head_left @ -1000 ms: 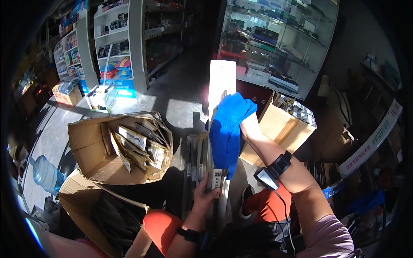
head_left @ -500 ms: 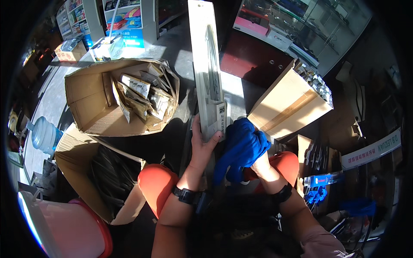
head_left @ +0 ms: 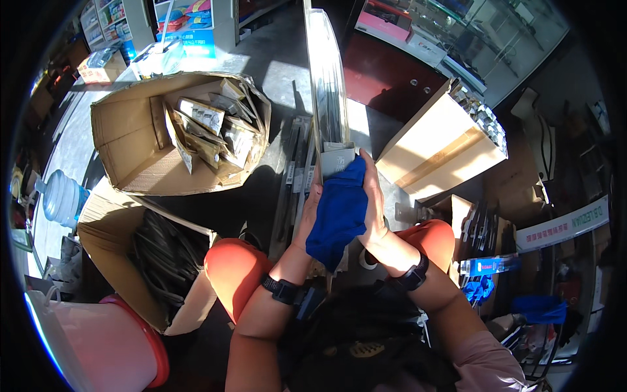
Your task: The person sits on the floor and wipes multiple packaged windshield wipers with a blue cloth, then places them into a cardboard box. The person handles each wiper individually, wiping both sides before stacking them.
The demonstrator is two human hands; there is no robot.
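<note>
A long, narrow package (head_left: 331, 91) with a clear front and pale card label stands upright before me, tilted slightly. My left hand (head_left: 309, 215) grips its lower end from the left side. A blue cloth (head_left: 339, 212) lies over the package's lower part, its loose end hanging toward me. On the other side, my right hand (head_left: 372, 206) presses the cloth against the package, fingers along the edge. The fingertips of both hands are partly hidden behind the package and cloth.
At the left, one open carton (head_left: 130, 147) holds flat packets and another (head_left: 108, 225) holds black strips. A tall carton (head_left: 437, 144) of long packages leans at right. Long strips (head_left: 297, 170) lie on the floor beyond my left hand. A pink bucket (head_left: 104, 340) stands lower left.
My right hand has brought the bunched blue cloth leftward onto the package's lower end, where it now spreads out. The package has turned and shifted slightly right.
</note>
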